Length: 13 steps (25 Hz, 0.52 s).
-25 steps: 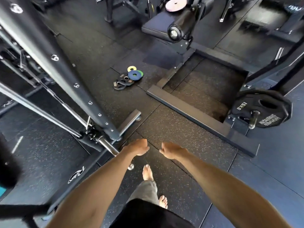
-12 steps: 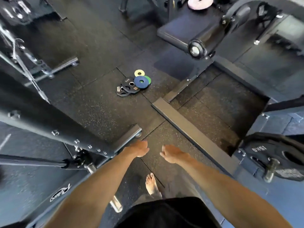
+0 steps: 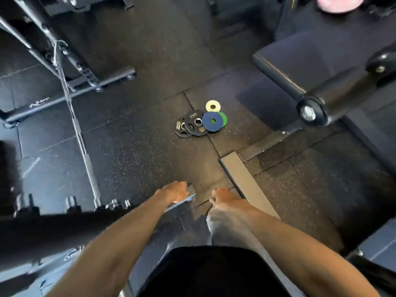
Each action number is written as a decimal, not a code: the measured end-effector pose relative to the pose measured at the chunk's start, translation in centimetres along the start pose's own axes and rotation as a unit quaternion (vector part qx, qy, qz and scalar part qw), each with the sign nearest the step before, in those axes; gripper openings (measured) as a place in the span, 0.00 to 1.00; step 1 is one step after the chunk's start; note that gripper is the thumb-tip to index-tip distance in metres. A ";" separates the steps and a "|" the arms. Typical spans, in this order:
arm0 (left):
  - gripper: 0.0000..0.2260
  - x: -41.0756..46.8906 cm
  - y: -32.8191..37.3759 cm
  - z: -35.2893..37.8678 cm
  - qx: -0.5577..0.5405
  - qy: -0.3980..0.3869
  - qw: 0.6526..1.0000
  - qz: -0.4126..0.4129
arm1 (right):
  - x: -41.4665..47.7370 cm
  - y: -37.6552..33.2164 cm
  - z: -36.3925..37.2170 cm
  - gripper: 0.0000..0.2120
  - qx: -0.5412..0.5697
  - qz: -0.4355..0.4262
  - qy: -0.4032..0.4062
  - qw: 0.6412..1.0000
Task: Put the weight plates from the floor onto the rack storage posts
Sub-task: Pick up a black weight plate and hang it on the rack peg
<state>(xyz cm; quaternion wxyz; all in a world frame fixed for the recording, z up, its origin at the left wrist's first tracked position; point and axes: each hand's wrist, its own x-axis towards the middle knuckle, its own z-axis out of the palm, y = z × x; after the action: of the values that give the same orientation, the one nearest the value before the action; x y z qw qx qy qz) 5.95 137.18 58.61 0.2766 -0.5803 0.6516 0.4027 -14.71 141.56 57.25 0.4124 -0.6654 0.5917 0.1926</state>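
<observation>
A small heap of weight plates lies on the rubber floor ahead of me: two black plates (image 3: 191, 124), a blue plate (image 3: 212, 122) lying over a green plate (image 3: 223, 118), and a pale yellow plate (image 3: 213, 106) just behind them. My left hand (image 3: 173, 192) and my right hand (image 3: 225, 198) reach forward side by side, well short of the heap, both empty with relaxed fingers. No storage post shows clearly; the large plate on its peg is out of view.
The rack's black upright (image 3: 53, 228) and floor foot (image 3: 182, 202) cross the lower left. A cable and bar (image 3: 83, 151) hang at left. A padded bench with a roller (image 3: 317, 103) stands at right, a pink plate (image 3: 340, 3) beyond it. A raised platform edge (image 3: 246, 185) runs near my right hand.
I have stepped forward: the heap of plates has drawn nearer and lower in view, the rack upright has slid to the lower left, and the large black plate at right has left the frame.
</observation>
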 end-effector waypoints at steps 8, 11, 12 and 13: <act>0.13 10.6 2.8 -13.6 -0.149 0.065 0.986 -0.027 | 12.4 -0.1 -15.1 0.19 -0.036 -0.044 -0.043 0.997; 0.11 15.7 2.1 -17.2 -0.189 0.053 0.980 -0.035 | 18.4 0.3 -19.2 0.17 -0.048 -0.037 -0.065 0.996; 0.11 17.5 1.5 -18.3 -0.208 0.055 0.976 -0.038 | 20.5 0.3 -20.5 0.16 -0.056 -0.036 -0.063 0.996; 0.11 19.1 1.0 -19.4 -0.230 0.055 0.971 -0.042 | 22.4 0.1 -21.9 0.17 -0.064 -0.035 -0.060 0.996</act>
<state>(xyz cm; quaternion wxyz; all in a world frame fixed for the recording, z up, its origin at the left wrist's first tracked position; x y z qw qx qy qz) 3.71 110.59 53.12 0.1160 -0.6765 0.5312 0.4968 -14.88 110.44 53.37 0.4099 -0.6981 0.5288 0.2550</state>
